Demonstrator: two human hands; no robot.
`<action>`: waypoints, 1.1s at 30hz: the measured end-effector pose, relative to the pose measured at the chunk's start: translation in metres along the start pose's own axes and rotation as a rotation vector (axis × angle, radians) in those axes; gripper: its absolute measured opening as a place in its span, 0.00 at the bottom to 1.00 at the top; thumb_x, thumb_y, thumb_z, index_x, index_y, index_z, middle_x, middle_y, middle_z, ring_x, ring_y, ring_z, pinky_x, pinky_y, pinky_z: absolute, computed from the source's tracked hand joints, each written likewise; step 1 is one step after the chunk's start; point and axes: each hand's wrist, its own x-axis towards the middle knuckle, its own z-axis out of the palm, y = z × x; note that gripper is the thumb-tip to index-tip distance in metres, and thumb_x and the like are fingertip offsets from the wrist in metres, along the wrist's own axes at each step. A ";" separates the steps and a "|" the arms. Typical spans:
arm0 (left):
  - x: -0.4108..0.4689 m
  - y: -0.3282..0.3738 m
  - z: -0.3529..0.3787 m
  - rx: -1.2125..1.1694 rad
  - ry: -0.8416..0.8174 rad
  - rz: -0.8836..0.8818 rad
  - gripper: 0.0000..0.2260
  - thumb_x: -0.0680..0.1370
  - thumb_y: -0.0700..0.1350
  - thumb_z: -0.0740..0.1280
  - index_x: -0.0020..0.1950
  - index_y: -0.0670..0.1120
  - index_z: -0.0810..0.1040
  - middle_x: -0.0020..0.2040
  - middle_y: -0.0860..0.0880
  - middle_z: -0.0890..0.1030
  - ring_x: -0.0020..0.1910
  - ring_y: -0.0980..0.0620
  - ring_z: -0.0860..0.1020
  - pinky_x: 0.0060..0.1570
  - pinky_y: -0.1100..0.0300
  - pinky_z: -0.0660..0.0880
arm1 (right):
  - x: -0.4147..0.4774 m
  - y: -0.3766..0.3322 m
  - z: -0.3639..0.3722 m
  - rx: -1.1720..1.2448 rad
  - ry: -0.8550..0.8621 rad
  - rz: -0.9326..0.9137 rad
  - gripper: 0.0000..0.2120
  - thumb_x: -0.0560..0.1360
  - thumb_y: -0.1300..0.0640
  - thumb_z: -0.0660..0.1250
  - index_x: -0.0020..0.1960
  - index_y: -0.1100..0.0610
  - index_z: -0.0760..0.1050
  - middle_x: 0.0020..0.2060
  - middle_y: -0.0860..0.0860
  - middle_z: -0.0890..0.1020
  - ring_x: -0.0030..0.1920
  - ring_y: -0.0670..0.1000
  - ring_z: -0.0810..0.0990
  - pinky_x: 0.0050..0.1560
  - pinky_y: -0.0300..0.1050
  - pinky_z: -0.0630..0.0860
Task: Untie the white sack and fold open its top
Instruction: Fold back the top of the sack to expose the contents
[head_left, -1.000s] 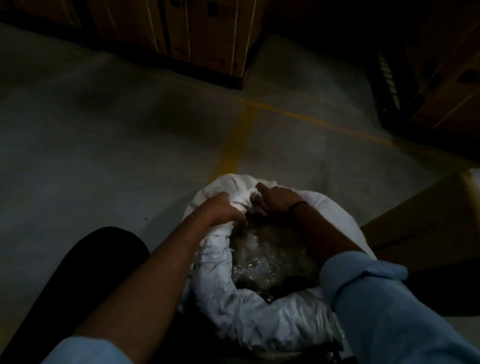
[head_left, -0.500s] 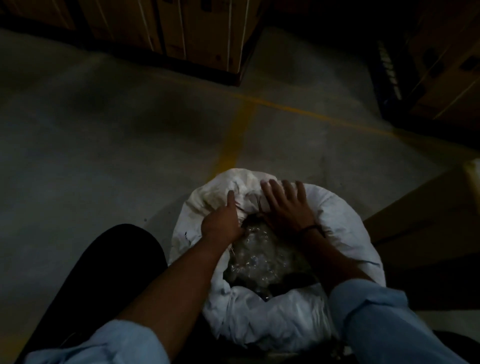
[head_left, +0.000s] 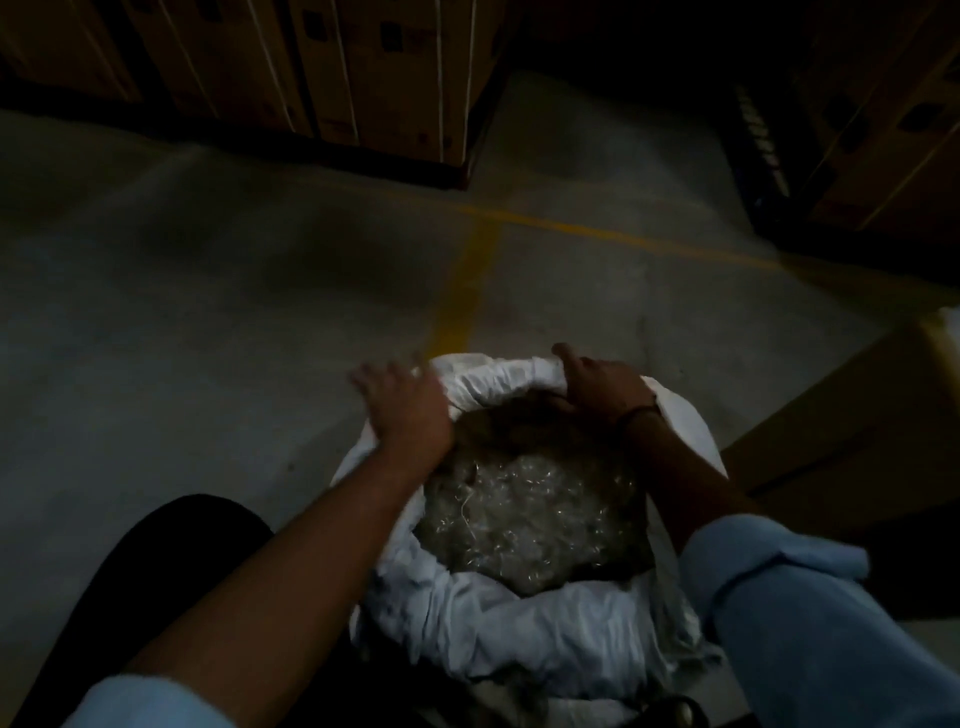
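Note:
The white sack (head_left: 493, 629) stands on the floor right in front of me, its mouth wide and its rim rolled down outward. Inside lies a clear, crinkled plastic mass (head_left: 530, 519). My left hand (head_left: 408, 410) is blurred over the sack's far left rim, fingers spread, palm down on the cloth. My right hand (head_left: 597, 387) grips the rolled far rim at the right, fingers curled over the fold. A dark band circles my right wrist.
Grey concrete floor (head_left: 208, 338) with yellow painted lines (head_left: 467, 280) stretches ahead. Stacked cardboard boxes (head_left: 374, 73) stand at the back, more at the upper right (head_left: 883, 130). A brown carton (head_left: 857, 431) lies close on the right. My dark trouser leg (head_left: 156, 582) is at the lower left.
Both hands have moved apart along the far rim, left going left and right going right. The sack's mouth has widened and more of the plastic inside shows.

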 end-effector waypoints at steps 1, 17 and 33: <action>-0.007 0.023 -0.002 0.038 0.141 0.087 0.38 0.75 0.59 0.66 0.79 0.48 0.53 0.75 0.36 0.64 0.74 0.33 0.62 0.74 0.36 0.53 | -0.006 -0.002 0.007 -0.059 0.139 -0.047 0.34 0.76 0.34 0.55 0.72 0.57 0.64 0.57 0.60 0.80 0.52 0.62 0.80 0.52 0.53 0.71; 0.077 0.012 -0.025 -0.008 -0.080 0.409 0.22 0.68 0.55 0.68 0.62 0.57 0.72 0.61 0.47 0.79 0.57 0.43 0.79 0.56 0.47 0.77 | -0.069 0.103 0.005 -0.242 -0.124 0.213 0.33 0.71 0.39 0.68 0.70 0.53 0.65 0.51 0.58 0.82 0.48 0.62 0.82 0.45 0.50 0.75; 0.035 0.137 -0.025 -0.120 -0.056 0.580 0.24 0.68 0.58 0.69 0.61 0.50 0.77 0.58 0.46 0.81 0.57 0.43 0.80 0.55 0.52 0.76 | -0.110 0.070 0.033 -0.181 0.127 0.630 0.42 0.68 0.39 0.68 0.75 0.56 0.58 0.60 0.58 0.76 0.60 0.62 0.74 0.70 0.65 0.48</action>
